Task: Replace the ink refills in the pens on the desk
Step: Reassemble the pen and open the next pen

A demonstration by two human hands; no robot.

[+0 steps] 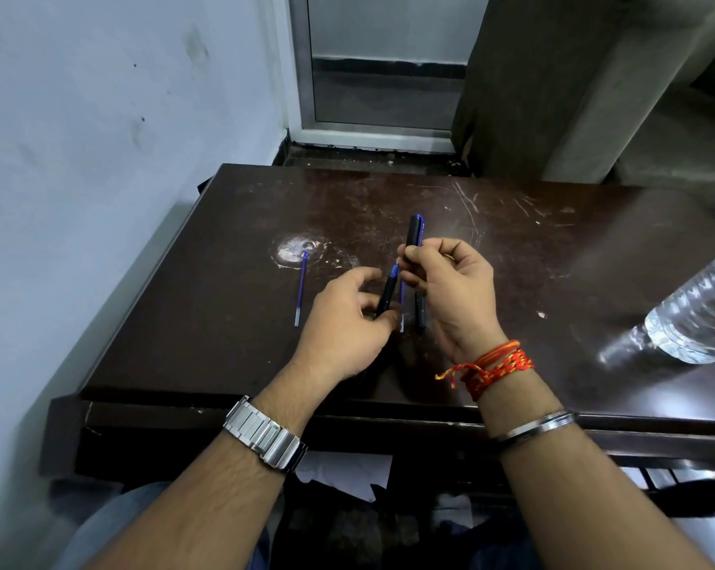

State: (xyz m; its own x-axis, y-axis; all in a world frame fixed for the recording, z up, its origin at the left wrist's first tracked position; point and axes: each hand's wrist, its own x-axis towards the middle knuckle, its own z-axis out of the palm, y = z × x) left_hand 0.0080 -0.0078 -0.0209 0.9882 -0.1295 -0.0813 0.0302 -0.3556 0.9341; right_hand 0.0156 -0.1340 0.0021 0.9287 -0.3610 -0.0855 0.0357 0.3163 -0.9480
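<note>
Surface [232, 224]: dark, scratched wood, with a pale worn patch at its left-centre.
Bottle [693, 314]: clear plastic, seen at the right edge of the surface, well apart from the hands.
Left hand [347, 318]: fingers are curled, and the lower barrel [388, 290] is pinched at its rear end between thumb and fingers. A metal watch [265, 436] is worn on the wrist.
Right hand [450, 290]: fingers are curled, and the upper barrel [413, 236] is gripped at its lower end by the fingertips. Red thread [495, 366] and a bangle [532, 425] are worn on the wrist.
Lower barrel: black with a blue tip, tilted, tip pointed up towards the right hand's fingers.
Upper barrel: black with blue trim, held nearly upright above the surface.
Pen [421, 318]: black, laid on the surface beneath the right hand, partly hidden.
Middle refill [402, 310]: thin, blue, laid between the hands, just beside the pen.
Left refill [301, 290]: thin, blue, laid alone on the surface left of the left hand, its far end at the pale patch.
</note>
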